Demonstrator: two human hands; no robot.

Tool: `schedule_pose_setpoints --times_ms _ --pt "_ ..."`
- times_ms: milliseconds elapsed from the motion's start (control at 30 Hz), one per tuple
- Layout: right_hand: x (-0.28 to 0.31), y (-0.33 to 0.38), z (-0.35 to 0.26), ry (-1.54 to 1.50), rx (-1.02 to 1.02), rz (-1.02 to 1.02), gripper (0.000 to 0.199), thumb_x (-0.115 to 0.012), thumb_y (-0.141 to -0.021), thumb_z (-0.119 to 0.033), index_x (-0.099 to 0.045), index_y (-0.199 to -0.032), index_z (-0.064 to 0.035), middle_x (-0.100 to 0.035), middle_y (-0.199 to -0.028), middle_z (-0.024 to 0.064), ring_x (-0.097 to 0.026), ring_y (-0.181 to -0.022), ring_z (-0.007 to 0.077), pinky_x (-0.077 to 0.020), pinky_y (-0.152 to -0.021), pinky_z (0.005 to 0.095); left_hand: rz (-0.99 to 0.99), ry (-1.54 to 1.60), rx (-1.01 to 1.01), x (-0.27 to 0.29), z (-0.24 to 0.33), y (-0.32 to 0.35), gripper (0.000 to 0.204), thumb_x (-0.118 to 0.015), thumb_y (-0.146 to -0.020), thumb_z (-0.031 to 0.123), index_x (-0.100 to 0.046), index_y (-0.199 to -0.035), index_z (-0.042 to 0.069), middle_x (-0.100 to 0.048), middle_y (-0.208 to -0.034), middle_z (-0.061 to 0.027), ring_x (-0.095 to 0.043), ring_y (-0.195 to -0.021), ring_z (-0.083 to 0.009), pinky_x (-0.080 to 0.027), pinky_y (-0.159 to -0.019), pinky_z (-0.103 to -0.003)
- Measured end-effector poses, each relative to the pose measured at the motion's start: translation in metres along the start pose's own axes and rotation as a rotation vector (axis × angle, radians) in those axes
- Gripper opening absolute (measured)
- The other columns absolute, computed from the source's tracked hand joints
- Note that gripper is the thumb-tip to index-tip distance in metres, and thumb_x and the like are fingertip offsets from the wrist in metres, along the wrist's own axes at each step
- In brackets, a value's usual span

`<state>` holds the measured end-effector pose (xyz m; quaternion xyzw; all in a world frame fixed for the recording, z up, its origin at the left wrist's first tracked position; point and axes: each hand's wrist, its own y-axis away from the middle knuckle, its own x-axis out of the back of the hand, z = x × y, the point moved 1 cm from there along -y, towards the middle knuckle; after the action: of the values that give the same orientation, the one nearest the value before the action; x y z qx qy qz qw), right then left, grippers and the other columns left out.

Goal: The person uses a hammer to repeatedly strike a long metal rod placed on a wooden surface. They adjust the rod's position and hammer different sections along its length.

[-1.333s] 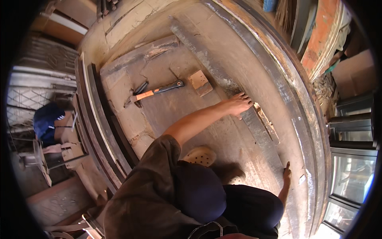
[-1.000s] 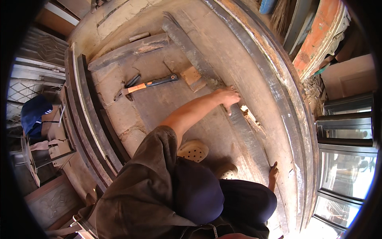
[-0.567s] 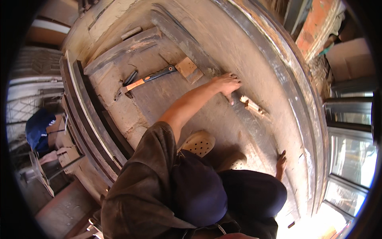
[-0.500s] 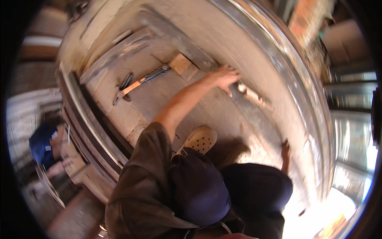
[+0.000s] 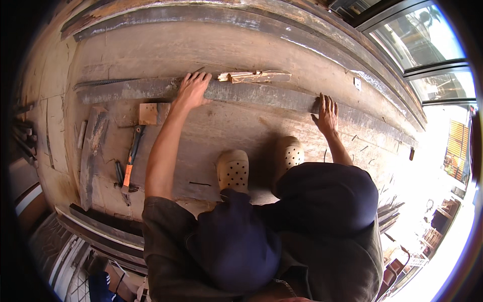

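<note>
We press our left hand (image 5: 191, 90) and right hand (image 5: 327, 111), fingers spread flat, on the dark plank (image 5: 251, 93) mid-frame; its rough edge may splinter our palms; the loose wood scrap (image 5: 254, 76) could slide.

I see my hands on a long dark plank (image 5: 251, 93), its weathered wood rough and matt. Beside it lies a pale splintered wood strip (image 5: 254, 76), raw and fibrous. The hammer (image 5: 130, 163) has a dull metal head and an orange smooth-looking handle.
</note>
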<state>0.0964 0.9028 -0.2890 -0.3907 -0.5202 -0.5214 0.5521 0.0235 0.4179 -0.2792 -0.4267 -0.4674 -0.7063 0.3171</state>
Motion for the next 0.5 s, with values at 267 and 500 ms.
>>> schedule_pose_setpoints --times_ms 267,500 --pt "-0.018 -0.037 -0.015 0.104 -0.005 -0.035 0.086 -0.081 -0.067 -0.031 -0.038 -0.137 -0.0041 -0.046 -0.131 0.0181 -0.041 -0.128 0.0345 -0.0288 -0.109 0.0503 0.165 -0.021 0.02 -0.014 -0.018 0.001 0.088 -0.087 -0.062 0.025 -0.042 -0.134 0.003 -0.049 -0.135 -0.0186 -0.045 -0.127 -0.0342 -0.034 -0.106 -0.048" --pt "-0.018 -0.012 -0.024 -0.081 -0.144 0.075 0.087 -0.082 -0.064 -0.026 -0.036 -0.135 -0.0031 -0.043 -0.134 0.0189 -0.035 -0.133 0.036 -0.0249 -0.11 0.0543 0.098 -0.007 0.071 -0.001 0.018 0.004 0.089 -0.087 -0.064 0.027 -0.04 -0.135 0.002 -0.043 -0.141 -0.0218 -0.04 -0.132 -0.0364 -0.029 -0.112 -0.049"
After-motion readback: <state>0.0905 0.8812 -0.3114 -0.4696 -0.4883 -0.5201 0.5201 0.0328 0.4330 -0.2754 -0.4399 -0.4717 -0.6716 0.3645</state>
